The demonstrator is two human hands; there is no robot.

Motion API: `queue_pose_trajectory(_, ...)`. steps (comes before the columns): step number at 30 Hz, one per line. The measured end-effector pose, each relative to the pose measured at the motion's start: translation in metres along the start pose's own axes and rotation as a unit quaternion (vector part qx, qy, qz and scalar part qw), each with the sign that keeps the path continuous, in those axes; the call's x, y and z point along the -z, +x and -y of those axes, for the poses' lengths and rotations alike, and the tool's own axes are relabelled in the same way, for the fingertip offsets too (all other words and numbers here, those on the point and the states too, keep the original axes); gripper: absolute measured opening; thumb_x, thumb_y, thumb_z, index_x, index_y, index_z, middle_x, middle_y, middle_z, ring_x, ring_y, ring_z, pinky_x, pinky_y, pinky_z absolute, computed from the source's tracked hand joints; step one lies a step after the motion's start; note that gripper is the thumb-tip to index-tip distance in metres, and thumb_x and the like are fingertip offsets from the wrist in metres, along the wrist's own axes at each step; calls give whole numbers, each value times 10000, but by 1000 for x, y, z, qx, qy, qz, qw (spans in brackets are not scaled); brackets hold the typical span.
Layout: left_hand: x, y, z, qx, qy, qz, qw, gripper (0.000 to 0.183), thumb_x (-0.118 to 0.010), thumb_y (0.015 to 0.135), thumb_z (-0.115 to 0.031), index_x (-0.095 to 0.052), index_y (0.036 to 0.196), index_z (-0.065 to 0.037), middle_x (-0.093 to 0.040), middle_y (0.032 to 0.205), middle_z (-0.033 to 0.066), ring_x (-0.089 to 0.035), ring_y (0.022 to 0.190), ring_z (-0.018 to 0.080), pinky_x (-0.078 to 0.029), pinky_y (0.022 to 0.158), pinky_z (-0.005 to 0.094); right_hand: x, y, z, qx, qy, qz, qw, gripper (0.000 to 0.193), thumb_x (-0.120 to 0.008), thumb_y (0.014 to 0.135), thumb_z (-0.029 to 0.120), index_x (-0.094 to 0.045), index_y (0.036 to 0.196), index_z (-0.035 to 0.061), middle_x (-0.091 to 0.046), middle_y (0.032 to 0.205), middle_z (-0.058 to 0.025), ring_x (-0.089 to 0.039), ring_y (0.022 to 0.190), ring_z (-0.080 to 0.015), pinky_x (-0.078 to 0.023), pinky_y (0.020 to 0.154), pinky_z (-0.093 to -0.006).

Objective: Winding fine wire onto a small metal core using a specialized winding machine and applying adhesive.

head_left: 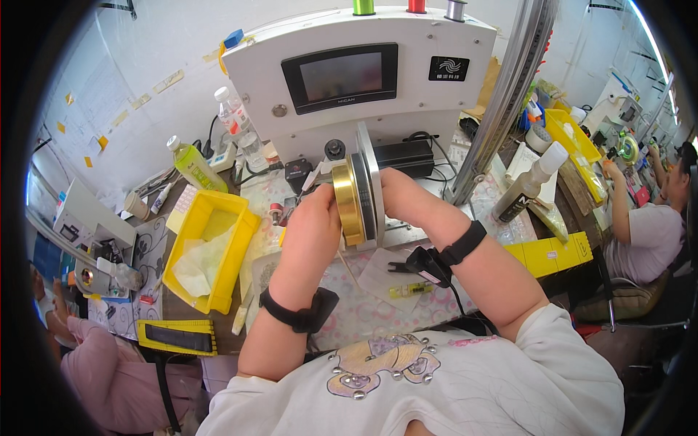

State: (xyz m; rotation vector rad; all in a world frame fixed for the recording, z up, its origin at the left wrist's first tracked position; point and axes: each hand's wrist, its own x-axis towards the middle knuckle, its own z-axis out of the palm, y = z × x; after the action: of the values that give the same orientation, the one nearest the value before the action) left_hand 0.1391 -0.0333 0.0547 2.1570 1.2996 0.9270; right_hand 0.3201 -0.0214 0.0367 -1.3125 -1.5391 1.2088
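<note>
In front of me a round gold drum (349, 203) stands on edge, backed by a silver-grey disc (371, 189), on a white machine (407, 73). My left hand (318, 211) is at the drum's left side with its fingers curled in; what they grip, if anything, is hidden. On the other side, my right hand (392, 190) reaches in behind the disc, so its fingers are out of sight. Small dark fittings and a black knob (334, 149) sit just beyond my left hand.
A yellow bin (211, 251) with white paper stands left, near a green-labelled bottle (196, 166). A metal post (502, 102) rises at right beside a spray bottle (531, 182). Yellow arm pads (549, 254) flank the table. People work at both sides.
</note>
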Motion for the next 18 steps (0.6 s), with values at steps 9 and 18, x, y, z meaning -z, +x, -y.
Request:
queue_pose_trajectory(9, 7, -11, -1, -44, 61, -57, 996, 117, -556, 908, -133, -592, 936, -25, -630, 873, 202, -599, 855, 398, -470, 726, 446, 8, -16, 9, -39, 54, 1, 998, 143, -654, 839, 110, -705, 913, -1, -638, 715, -42, -559, 626, -100, -444, 575, -267)
queue_pose_trajectory(18, 63, -25, 40, 65, -16, -126, 990, 154, -559, 937, -139, -569, 881, 4, -577, 710, 172, -558, 655, 307, -431, 614, 382, 25, -53, -11, -81, 115, -39, 989, 95, -643, 875, 147, -640, 855, 54, -560, 693, 20, -495, 613, -56, -381, 524, -221)
